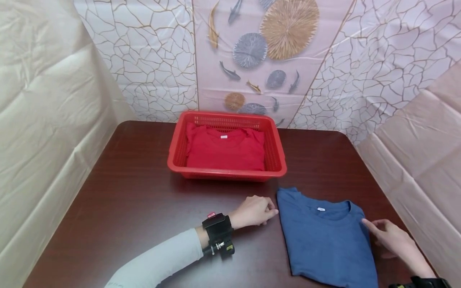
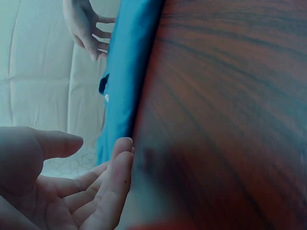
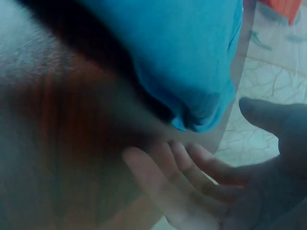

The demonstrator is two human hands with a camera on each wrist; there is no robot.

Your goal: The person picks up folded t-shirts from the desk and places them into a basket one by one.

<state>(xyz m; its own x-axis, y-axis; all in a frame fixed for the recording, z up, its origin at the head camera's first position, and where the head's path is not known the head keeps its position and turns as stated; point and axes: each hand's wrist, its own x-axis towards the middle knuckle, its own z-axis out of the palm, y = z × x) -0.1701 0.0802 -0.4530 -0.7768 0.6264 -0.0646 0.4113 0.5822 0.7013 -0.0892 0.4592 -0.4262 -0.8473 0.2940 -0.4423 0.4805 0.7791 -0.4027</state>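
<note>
A folded blue T-shirt (image 1: 325, 240) lies on the table at the right, its neckline and white label towards the back. My left hand (image 1: 253, 211) is beside the shirt's left edge near the upper corner, fingers loosely bent and thumb apart in the left wrist view. On the other side, my right hand (image 1: 392, 238) is at the shirt's right edge, its thumb tip by the sleeve fold. The right wrist view shows the right fingers (image 3: 168, 177) relaxed, with a gap between them and the blue cloth (image 3: 192, 62). Neither hand grips the shirt.
A red plastic basket (image 1: 227, 173) stands at the back middle of the table, with a folded red T-shirt (image 1: 225, 152) inside. The brown table (image 1: 137, 192) is bordered by hanging cream sheets (image 1: 54, 100) and a patterned backdrop (image 1: 158, 60).
</note>
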